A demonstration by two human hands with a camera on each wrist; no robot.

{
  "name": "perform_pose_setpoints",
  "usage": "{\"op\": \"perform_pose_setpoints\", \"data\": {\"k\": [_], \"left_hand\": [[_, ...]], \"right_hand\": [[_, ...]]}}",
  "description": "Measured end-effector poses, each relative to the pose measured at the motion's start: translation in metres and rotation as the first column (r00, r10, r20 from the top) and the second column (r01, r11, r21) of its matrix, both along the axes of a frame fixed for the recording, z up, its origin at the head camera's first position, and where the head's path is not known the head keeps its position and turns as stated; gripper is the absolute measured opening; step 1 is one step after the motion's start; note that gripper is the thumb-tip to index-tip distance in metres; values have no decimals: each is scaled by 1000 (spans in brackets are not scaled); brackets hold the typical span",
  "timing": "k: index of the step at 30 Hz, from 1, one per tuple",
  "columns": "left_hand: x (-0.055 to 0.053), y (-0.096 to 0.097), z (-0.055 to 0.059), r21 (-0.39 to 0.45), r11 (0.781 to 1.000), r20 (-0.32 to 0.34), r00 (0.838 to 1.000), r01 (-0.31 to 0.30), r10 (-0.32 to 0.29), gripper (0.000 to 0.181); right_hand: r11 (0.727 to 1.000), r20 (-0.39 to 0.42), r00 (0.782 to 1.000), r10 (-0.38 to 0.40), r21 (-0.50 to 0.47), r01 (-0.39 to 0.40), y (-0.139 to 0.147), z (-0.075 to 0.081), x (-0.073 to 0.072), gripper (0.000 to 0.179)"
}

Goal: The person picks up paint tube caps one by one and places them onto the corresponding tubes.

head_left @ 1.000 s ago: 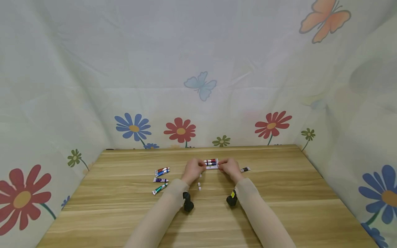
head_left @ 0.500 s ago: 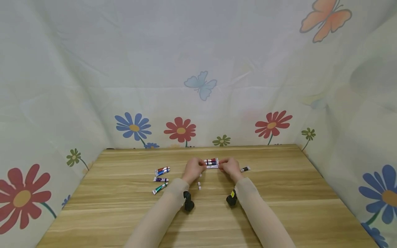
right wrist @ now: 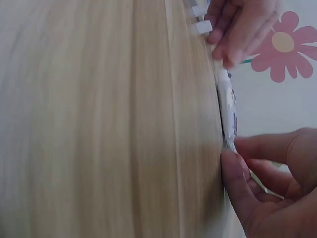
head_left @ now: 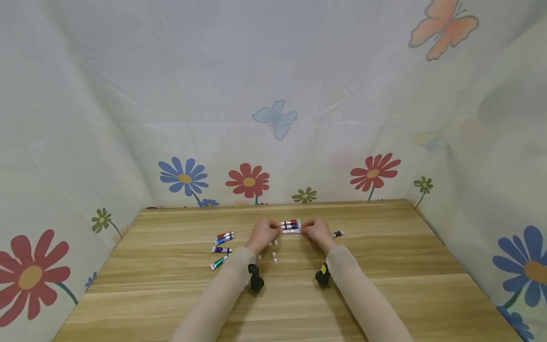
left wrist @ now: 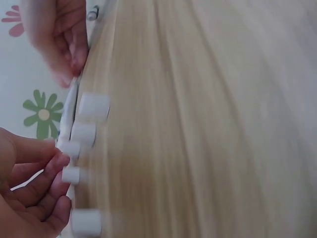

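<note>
A white paint tube (head_left: pixel 292 232) lies nearest me in a row, with a dark blue tube (head_left: pixel 291 227) and a red tube (head_left: pixel 292 222) behind it. My right hand (head_left: pixel 317 232) pinches the white tube's flat tail between thumb and fingers, seen closely in the right wrist view. At the cap end, my left hand (head_left: pixel 264 233) has thumb and forefinger pinched together on the tube's tip; its other fingers curl in, as the left wrist view shows. Several small white caps (left wrist: pixel 83 134) stand on the table close to my left hand.
To the left lie an orange-red tube (head_left: pixel 225 234), a blue tube (head_left: pixel 224 240), a purple tube (head_left: pixel 221 250) and a green tube (head_left: pixel 219 262). A black tube (head_left: pixel 338 233) is right of my right hand. A flowered cloth (head_left: pixel 273 156) hangs behind the wooden table (head_left: pixel 290 308).
My left hand and forearm have shifted slightly left, and more white caps show beside the wrist. The right forearm has moved slightly right; the row of tubes looks nearly unchanged.
</note>
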State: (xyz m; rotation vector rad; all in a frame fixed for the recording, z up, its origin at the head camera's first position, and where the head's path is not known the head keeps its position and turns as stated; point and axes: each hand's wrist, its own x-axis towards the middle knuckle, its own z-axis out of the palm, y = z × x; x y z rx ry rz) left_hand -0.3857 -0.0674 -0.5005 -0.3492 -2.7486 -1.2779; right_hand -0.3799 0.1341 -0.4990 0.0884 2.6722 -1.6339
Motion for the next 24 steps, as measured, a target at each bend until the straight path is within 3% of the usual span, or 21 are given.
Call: {"op": "perform_pose_setpoints", "data": {"k": [4,7,13,16,19,24], "left_hand": [[0,-14,5,-34,999,46,999,-18,20,12],[-3,-30,16,-58,998,66,997,-39,43,15],[-13,-70,52,-59,998,-5,1000,-25,24,18],[-15,-86,64,-53,998,-35,999,-19,17,16],[-14,-94,68,-80,997,-54,999,0,-4,14],[-3,-92,61,-216,974,-37,996,67,-76,10]], "right_hand": [[997,15,998,57,60,-57,12,7,3,22],[988,20,994,109,103,-111,26,18,3,29],[963,-41,981,190,203,-178,62,38,-6,30],[939,-71,968,239,271,-212,80,46,-8,29],[915,-77,956,282,322,-244,92,51,-8,28],[862,-34,929,368,386,-327,101,51,-4,30]]}}
